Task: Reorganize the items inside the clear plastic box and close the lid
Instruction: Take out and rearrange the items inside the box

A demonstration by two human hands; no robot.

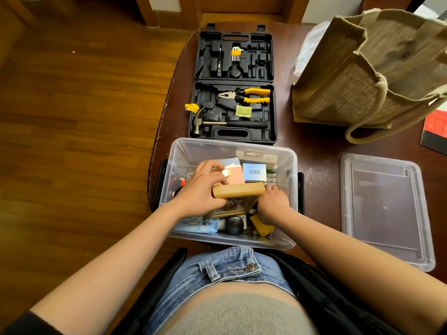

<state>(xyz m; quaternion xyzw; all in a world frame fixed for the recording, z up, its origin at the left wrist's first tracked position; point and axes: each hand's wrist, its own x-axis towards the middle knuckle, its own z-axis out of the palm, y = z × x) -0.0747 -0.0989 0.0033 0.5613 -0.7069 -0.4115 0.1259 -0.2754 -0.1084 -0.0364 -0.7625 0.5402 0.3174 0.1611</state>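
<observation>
The clear plastic box (232, 147) stands open on the table edge in front of me, full of small items. My left hand (202, 189) grips the left end of a tan wooden frame (238, 190) tilted up inside the box. My right hand (273, 201) holds the frame's right side, fingers curled down into the box. Behind the frame lie a pink card (235, 176) and a light blue box marked Q88 (254, 172). A black ball (234, 224) and a yellow tool (261, 226) sit near the front wall. The clear lid (384, 209) lies flat on the table to the right.
An open black tool case (233, 88) with pliers, a hammer and hex keys lies just behind the box. A jute bag (372, 68) stands at the back right. A red and black book (435, 131) shows at the right edge. Wooden floor lies to the left.
</observation>
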